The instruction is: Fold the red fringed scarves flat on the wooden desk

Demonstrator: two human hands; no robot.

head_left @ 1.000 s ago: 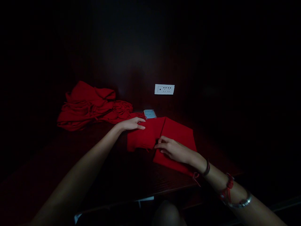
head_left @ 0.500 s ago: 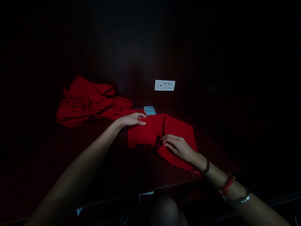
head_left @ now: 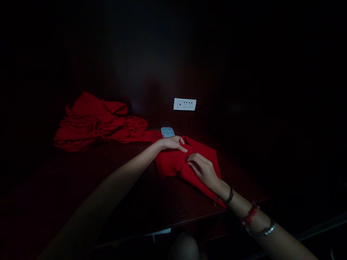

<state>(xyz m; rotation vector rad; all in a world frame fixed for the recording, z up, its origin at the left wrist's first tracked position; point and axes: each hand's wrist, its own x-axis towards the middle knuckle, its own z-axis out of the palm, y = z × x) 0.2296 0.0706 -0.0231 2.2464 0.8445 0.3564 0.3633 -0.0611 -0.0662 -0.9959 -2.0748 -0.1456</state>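
A piece of red cloth (head_left: pixel 202 151) lies on the dark tabletop, partly folded, with loose threads at its lower right corner. My left hand (head_left: pixel 175 143) is closed on its upper left part, thumb on top and fingers partly hidden in the fabric. Just to the right, my right hand (head_left: pixel 202 168) has its fingers bent together, pinching the cloth near a fold in the middle. The two hands are close together but apart.
To the left lies a heap of red fabric (head_left: pixel 92 124) with a fringed end. Beyond my left hand is a lit phone (head_left: pixel 167 132). A white power socket (head_left: pixel 184 104) is on the dark wall. The table's front edge (head_left: pixel 195 218) runs above my knee (head_left: pixel 184 247).
My left hand has moved right along the cloth, closer to my right hand. The gap in the cloth between them has closed up. The view has shifted slightly.
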